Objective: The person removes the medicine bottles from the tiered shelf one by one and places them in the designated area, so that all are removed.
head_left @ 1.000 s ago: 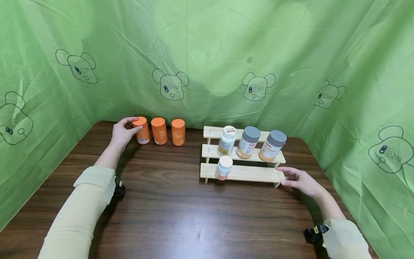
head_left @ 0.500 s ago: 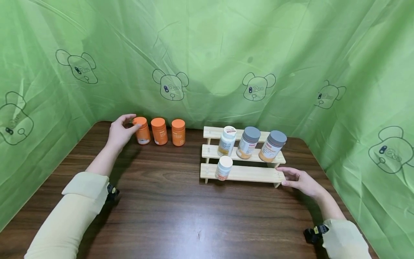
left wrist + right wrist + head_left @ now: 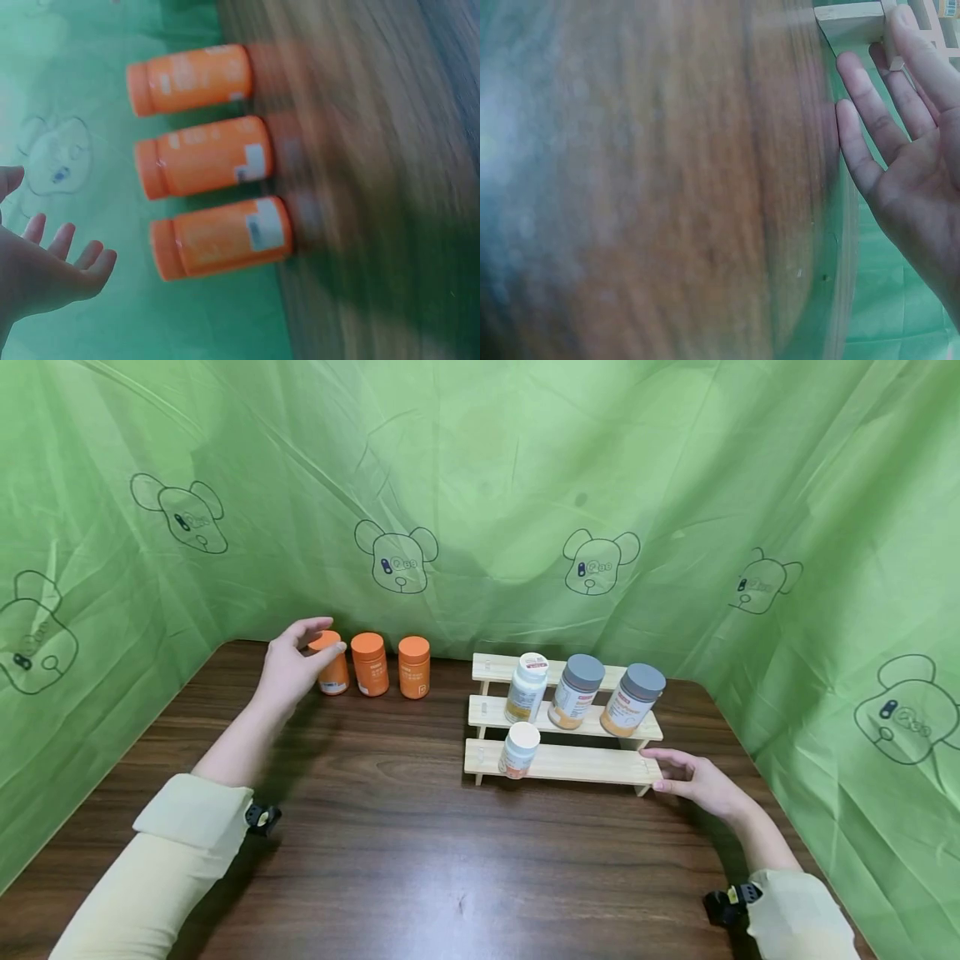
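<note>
My left hand [image 3: 291, 667] is spread over the leftmost orange bottle [image 3: 332, 678] in the head view. In the left wrist view that bottle [image 3: 225, 238] stands clear of the parted fingers [image 3: 102, 264]. Two matching orange bottles, a middle one [image 3: 371, 667] and a right one [image 3: 414, 670], stand beside it. My right hand [image 3: 699, 783] pinches the right end of the lowest step of a three-step wooden rack [image 3: 592, 762], thumb in front. In the right wrist view the thumb [image 3: 924, 52] lies against the rack's pale end [image 3: 855, 22].
A small white-capped bottle [image 3: 520, 750] stands on the lowest step. The middle step bears a white bottle [image 3: 527, 692] and two grey-lidded jars, one central [image 3: 574, 692] and one right [image 3: 632, 700]. Green cloth [image 3: 480, 468] hangs behind the brown wooden table [image 3: 390, 835].
My left hand first drew back left from the leftmost orange bottle, then shifted up and right over it with fingers parted. The bottles stay put, and my right hand keeps its place on the rack.
</note>
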Demonstrator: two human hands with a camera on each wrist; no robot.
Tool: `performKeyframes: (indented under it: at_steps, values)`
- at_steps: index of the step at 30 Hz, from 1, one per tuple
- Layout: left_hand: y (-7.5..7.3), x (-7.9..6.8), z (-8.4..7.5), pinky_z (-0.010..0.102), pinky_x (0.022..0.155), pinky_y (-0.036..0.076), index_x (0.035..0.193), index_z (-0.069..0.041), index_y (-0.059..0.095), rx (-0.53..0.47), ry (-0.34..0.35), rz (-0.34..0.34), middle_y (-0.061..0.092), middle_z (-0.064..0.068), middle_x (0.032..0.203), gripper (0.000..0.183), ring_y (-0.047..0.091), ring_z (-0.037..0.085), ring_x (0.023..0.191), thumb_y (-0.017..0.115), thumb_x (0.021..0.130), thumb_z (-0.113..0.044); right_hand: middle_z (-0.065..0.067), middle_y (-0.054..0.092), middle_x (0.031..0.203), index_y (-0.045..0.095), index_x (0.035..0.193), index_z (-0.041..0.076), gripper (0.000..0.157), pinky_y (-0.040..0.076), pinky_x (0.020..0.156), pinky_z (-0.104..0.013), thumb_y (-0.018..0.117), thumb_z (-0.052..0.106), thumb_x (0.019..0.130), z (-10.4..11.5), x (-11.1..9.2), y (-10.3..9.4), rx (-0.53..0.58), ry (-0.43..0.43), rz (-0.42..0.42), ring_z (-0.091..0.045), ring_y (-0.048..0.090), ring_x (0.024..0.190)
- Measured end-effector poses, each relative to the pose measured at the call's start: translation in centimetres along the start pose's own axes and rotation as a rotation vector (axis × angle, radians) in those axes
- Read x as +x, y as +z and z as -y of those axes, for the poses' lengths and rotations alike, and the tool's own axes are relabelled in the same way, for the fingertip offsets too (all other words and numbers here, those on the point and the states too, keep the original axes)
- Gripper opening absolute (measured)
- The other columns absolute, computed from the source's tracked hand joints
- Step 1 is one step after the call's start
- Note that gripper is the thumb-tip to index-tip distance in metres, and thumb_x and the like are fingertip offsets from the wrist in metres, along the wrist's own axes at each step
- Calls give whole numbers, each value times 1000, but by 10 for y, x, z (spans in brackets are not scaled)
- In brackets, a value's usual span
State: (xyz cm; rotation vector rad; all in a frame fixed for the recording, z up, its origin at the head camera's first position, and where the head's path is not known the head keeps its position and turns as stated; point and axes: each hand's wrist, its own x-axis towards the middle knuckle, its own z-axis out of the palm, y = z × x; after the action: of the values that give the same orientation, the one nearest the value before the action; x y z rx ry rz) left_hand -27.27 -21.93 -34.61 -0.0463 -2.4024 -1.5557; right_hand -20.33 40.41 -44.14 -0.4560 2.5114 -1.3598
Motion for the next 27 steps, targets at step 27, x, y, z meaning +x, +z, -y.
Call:
performKeyframes:
  at_steps: [27]
  values:
    - [67, -42, -79, 43, 107, 35, 135, -17, 49, -208, 122, 220, 50, 3, 139, 53, 43, 16, 130, 69, 87, -30, -21, 54, 129, 48, 136, 6, 56, 51, 79, -22, 69, 17, 86, -1, 2, -1, -18, 29, -15, -6, 63, 100]
